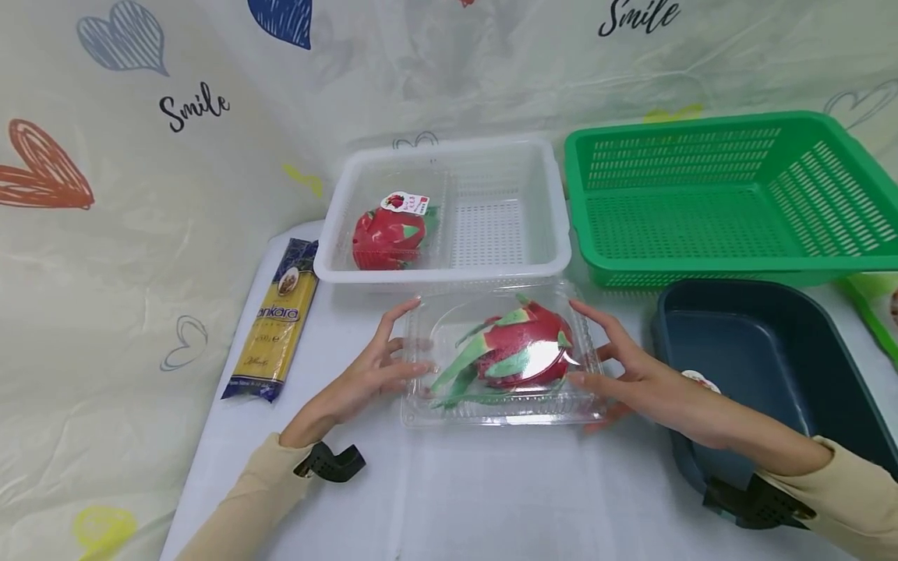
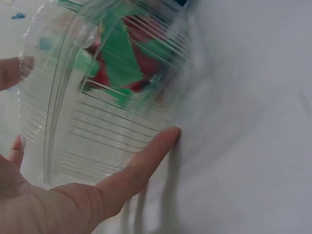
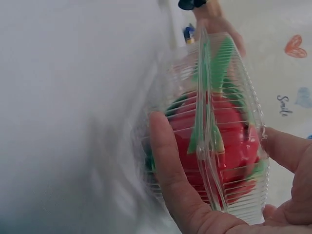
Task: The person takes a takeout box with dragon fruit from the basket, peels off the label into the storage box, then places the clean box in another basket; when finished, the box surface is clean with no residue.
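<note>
Between both hands is a clear plastic clamshell box (image 1: 505, 413) with a red and green dragon fruit (image 1: 529, 343) inside. My left hand (image 1: 372, 370) grips its left end, the thumb (image 2: 146, 158) along the near side and other fingers on the far side. At the right end, my right hand (image 1: 641, 378) grips it the same way, with the thumb (image 3: 168, 148) on the ribbed plastic. The lid looks shut over the fruit. Just behind, a white basket (image 1: 449, 276) holds another boxed dragon fruit (image 1: 386, 241) with a label on its lid.
A green slotted basket (image 1: 737, 263) stands at the back right. In front of it, a dark blue tub (image 1: 737, 351) lies partly under my right forearm, with a small white sticker (image 1: 701, 380) showing. A yellow pasta pack (image 1: 273, 327) lies left; a green package (image 1: 873, 312) sits at the right edge.
</note>
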The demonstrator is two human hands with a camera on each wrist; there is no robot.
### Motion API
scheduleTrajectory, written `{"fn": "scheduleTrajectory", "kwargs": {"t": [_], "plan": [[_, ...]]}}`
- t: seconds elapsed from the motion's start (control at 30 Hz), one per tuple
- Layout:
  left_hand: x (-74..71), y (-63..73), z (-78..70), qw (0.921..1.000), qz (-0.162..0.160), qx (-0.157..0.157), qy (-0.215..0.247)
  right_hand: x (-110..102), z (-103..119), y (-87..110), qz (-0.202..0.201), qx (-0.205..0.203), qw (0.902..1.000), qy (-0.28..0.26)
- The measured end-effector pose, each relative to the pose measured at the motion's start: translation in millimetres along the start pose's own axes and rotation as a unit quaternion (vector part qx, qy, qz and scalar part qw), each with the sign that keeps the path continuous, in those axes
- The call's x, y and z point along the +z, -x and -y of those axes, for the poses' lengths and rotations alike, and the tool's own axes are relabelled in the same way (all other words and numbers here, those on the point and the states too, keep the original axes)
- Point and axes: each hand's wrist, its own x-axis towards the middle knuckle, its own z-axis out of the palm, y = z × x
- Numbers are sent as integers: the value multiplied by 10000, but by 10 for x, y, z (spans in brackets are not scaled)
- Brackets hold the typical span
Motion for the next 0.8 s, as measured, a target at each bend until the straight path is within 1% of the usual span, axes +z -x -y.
{"fn": "scheduleTrajectory", "kwargs": {"t": [0.07,0.13,0.3,0.43,0.53,0.63,0.7,0.8], "plan": [[-22,-20,-10,9998,93,-41,195,3,-11,-16,-75,-12,10000,34],[-34,-44,-14,9994,107,-109,318,2,-16,-32,-111,-12,9999,34],[-19,-90,-5,9992,-89,-210,335,-11,7,-46,-125,-3,9999,-40],[15,-93,-2,9992,-156,-78,347,-20,31,-8,-142,18,9999,33],[52,-77,-4,9994,-208,-15,265,-22,36,30,-140,-5,9998,134],[104,-42,-12,9995,-285,5,113,-20,40,76,-131,-62,9996,224],[142,-11,-23,9995,-316,53,14,-17,49,114,-168,-17,9994,309],[197,43,-46,9992,-345,220,-26,-9,65,177,-247,-51,9987,443]]}}
